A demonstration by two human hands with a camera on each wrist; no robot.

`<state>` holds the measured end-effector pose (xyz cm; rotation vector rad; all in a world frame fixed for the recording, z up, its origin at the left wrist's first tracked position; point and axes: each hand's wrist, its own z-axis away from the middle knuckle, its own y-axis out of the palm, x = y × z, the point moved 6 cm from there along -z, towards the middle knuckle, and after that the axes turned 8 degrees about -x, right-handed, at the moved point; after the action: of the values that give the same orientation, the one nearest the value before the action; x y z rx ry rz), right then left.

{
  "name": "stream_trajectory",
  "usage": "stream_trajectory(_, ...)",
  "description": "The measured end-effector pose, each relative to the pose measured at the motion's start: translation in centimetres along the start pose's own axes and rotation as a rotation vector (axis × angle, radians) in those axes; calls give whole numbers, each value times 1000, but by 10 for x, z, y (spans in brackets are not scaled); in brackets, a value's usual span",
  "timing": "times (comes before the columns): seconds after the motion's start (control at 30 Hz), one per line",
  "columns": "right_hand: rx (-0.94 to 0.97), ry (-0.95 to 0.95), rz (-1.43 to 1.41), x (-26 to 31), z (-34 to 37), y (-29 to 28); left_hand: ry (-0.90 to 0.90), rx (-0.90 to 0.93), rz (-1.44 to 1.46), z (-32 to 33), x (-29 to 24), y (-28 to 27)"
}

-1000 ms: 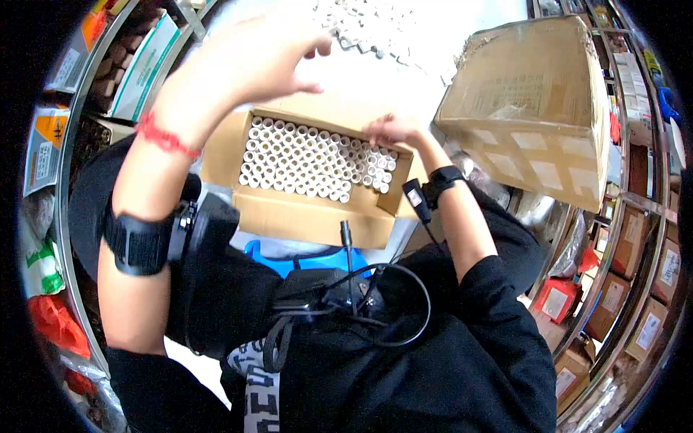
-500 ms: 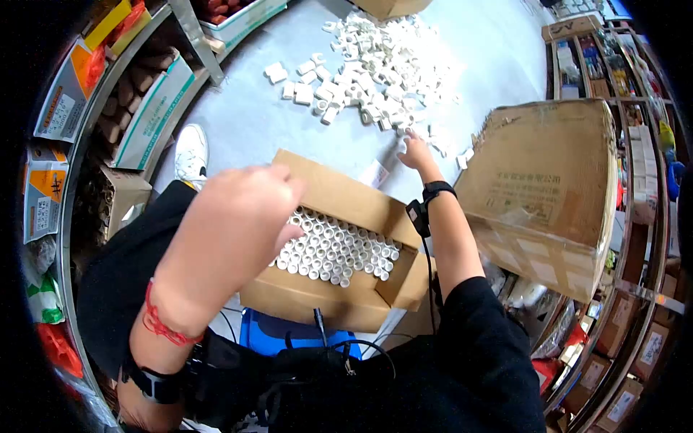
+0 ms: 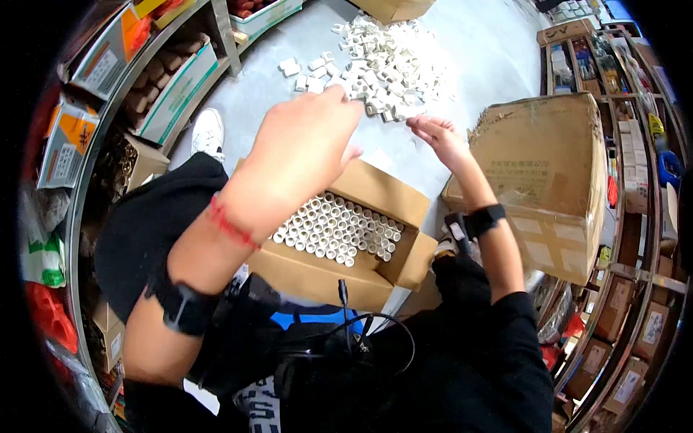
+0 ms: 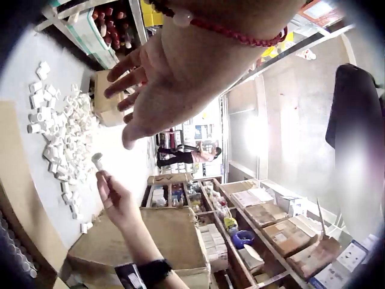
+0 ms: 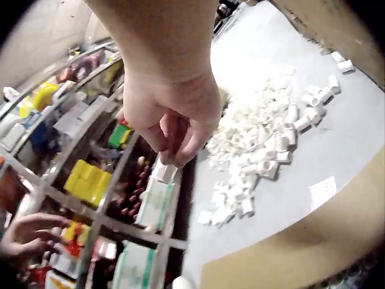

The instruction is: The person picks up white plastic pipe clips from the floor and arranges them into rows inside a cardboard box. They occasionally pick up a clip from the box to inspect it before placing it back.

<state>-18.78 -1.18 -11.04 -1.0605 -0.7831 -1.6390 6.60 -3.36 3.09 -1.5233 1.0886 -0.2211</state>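
Note:
My right hand (image 3: 442, 141) pinches a white plastic pipe fitting (image 4: 97, 161) between thumb and fingertips, raised on the near side of a loose pile of similar fittings (image 3: 397, 65). Facing it across a short gap is my left hand (image 3: 307, 137), above the far left side of an open cardboard box (image 3: 317, 280). In the left wrist view the left fingers (image 4: 126, 78) are spread apart with nothing between them. Rows of white fittings (image 3: 346, 229) stand on end inside the box, rims up; the left forearm hides its left part.
A large worn carton (image 3: 541, 159) stands to the right, beside shelving (image 3: 635, 238) stacked with small boxes. More shelves with a green-and-white box (image 3: 180, 90) line the left. A white shoe (image 3: 208, 131) is on the grey floor, and something blue (image 3: 303, 318) lies below the box.
My right hand went from the box's right end out to the pile, then came back toward me with a fitting. The left hand has shifted right and forward since half a second ago.

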Motion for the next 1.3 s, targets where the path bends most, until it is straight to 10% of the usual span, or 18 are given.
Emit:
stream_trajectory(0.17, 58, -332, 199, 97, 127, 38, -174, 22, 416, -17, -17, 8)
stream_trajectory(0.3, -42, -602, 356, 123, 196, 48, -275, 493, 1178, -3, -58, 24)
stream_trajectory(0.87, -317, -1001, 526, 102, 231, 46, -159, 490, 1219, 10, -73, 35)
stream_trajectory(1.07, -274, -585, 319, 62, 203, 36, -148, 445, 676, 5, -58, 46)
stream_trajectory(1.3, -52, 313, 987, -131, 148, -1, -66, 444, 487, -8, -47, 36)
